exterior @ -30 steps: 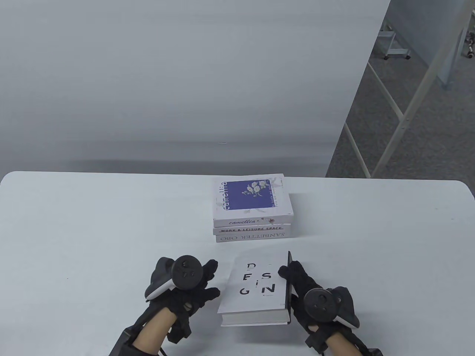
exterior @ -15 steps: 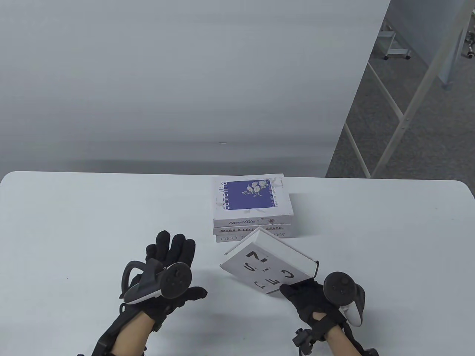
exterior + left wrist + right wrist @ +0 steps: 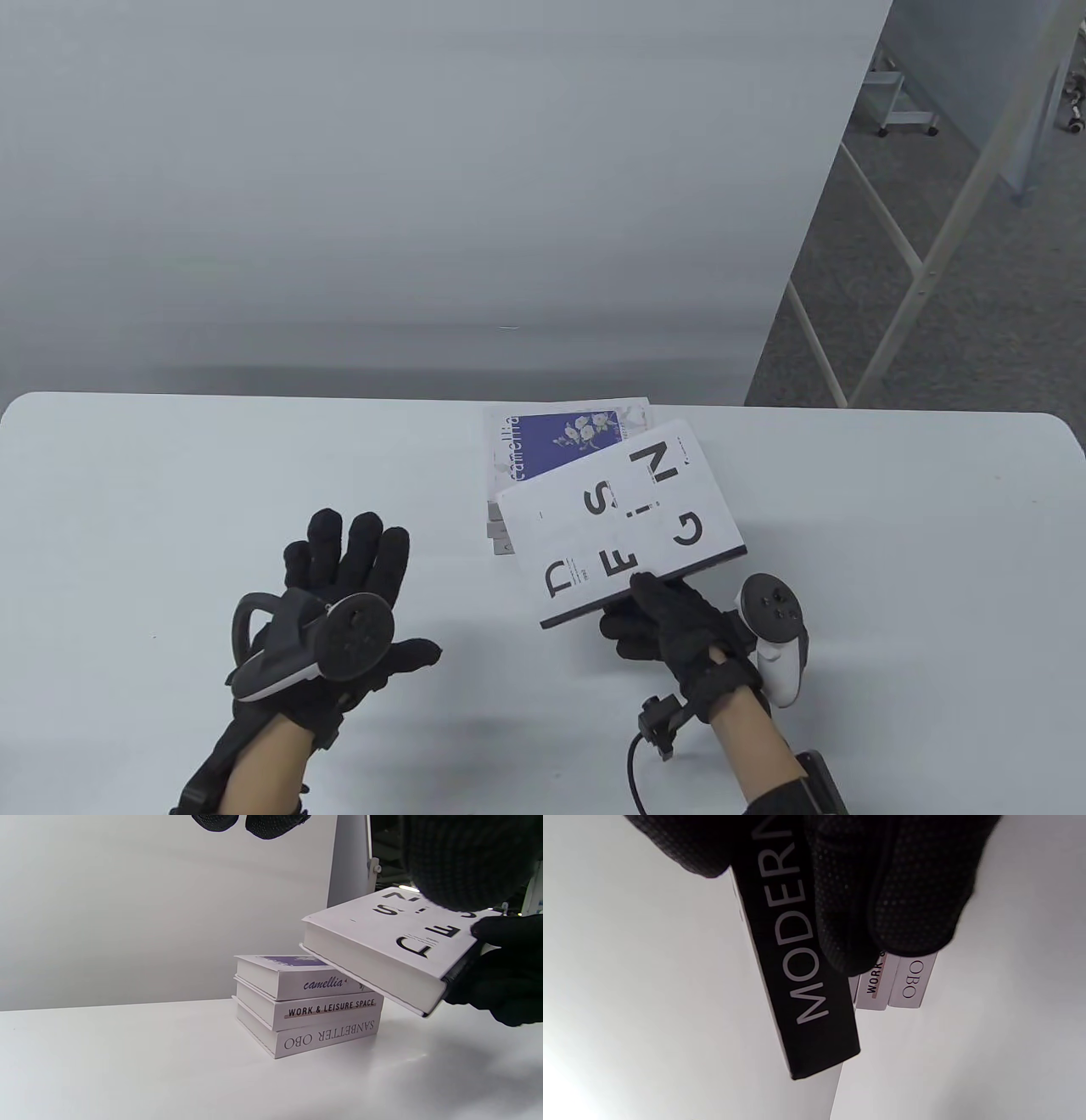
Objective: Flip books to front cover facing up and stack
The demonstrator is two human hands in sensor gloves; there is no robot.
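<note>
A white book lettered DESIGN [image 3: 624, 522] with a black spine [image 3: 793, 955] is held in the air, cover up, tilted over the near edge of the stack. My right hand [image 3: 662, 615] grips it at the spine, thumb on the cover, fingers beneath. The stack [image 3: 309, 1005] holds three white books; the camellia book [image 3: 556, 441] with a blue panel is on top, partly hidden by the held book [image 3: 382, 950]. My left hand [image 3: 339, 586] is open and empty, fingers spread, left of the stack above the table.
The white table [image 3: 170, 509] runs to a rounded right edge. A white wall panel [image 3: 424, 170] stands behind it. Metal frame legs [image 3: 933, 255] and grey floor lie to the far right.
My right hand has lifted the DESIGN book off the table, turned it cover up and carried it toward the stack. My left hand let go and moved left, opening.
</note>
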